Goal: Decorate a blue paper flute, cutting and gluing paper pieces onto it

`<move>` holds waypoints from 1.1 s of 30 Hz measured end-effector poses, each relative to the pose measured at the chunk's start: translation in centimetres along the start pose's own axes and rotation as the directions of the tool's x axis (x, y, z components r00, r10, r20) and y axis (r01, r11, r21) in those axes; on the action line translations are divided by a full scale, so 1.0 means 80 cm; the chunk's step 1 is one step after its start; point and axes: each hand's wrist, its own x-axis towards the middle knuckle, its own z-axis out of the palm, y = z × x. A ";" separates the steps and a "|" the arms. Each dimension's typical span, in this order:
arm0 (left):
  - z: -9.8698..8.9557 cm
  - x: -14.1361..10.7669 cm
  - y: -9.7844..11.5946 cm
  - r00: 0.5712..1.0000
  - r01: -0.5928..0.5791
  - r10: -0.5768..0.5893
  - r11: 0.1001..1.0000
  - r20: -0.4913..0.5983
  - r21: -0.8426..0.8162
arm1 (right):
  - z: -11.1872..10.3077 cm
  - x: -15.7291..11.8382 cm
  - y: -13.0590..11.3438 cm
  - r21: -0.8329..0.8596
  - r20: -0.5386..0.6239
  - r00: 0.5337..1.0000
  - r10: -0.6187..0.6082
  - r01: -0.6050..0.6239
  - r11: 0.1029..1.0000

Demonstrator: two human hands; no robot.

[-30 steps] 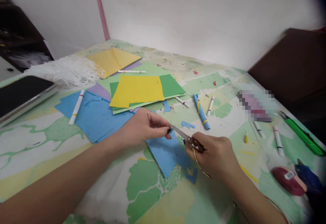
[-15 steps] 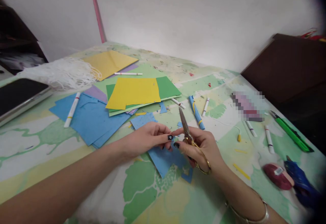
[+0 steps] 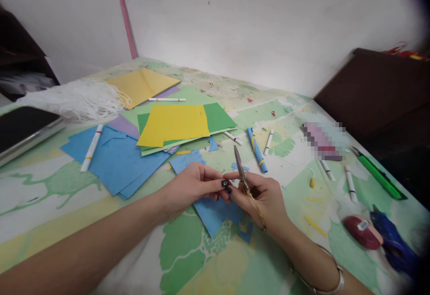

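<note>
My left hand (image 3: 198, 183) is closed in a pinch, its thumb and fingertips meeting those of my right hand (image 3: 264, 196). Whatever lies between the fingertips is too small and hidden to name. Gold-handled scissors (image 3: 241, 167) hang in my right hand, blades pointing up and away from me, while its thumb and index finger pinch toward the left fingertips. Under both hands lies a cut blue sheet (image 3: 217, 219), partly covered by them. A small blue scrap (image 3: 245, 233) sits by its right corner. Beyond the right hand rests a rolled blue paper tube (image 3: 257, 150) with a yellow strip round it.
Yellow (image 3: 178, 125) and blue sheets (image 3: 114, 165) are piled at left, near white string (image 3: 83, 98) and a dark-screened device (image 3: 27, 127). On the right lie white markers (image 3: 351, 184), a green cutter (image 3: 379, 174), a red mouse (image 3: 363, 231) and a blue glue gun (image 3: 393, 241).
My right thumb and index finger have closed in against the left fingertips. The scissors have turned slightly in my right hand. The whole view has shifted a little.
</note>
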 end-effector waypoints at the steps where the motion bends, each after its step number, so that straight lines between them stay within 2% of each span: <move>1: 0.000 0.000 0.001 1.000 0.007 -0.007 1.000 -0.004 -0.001 | 0.000 0.000 0.000 -0.023 -0.004 0.999 -0.036 0.036 0.999; 4: 0.000 -0.002 0.002 1.000 0.018 -0.019 1.000 -0.012 -0.014 | -0.002 0.000 0.000 -0.055 -0.002 0.996 -0.084 0.084 0.995; 13: 0.002 0.000 0.002 1.000 0.015 -0.015 1.000 -0.015 -0.017 | -0.007 0.000 0.005 0.080 0.061 0.997 0.041 -0.046 0.996; 21: 0.001 0.000 -0.002 1.000 0.001 -0.002 1.000 -0.029 -0.015 | -0.007 0.001 0.004 0.086 0.059 0.998 0.010 -0.015 0.996; 27: 0.000 0.000 0.001 1.000 -0.012 0.012 1.000 -0.005 -0.002 | -0.008 0.000 0.005 0.134 0.088 0.993 0.083 -0.095 0.986; 33: 0.002 -0.002 0.002 1.000 -0.020 0.020 1.000 -0.008 0.007 | -0.008 -0.001 0.004 0.161 0.070 0.985 0.160 -0.170 0.972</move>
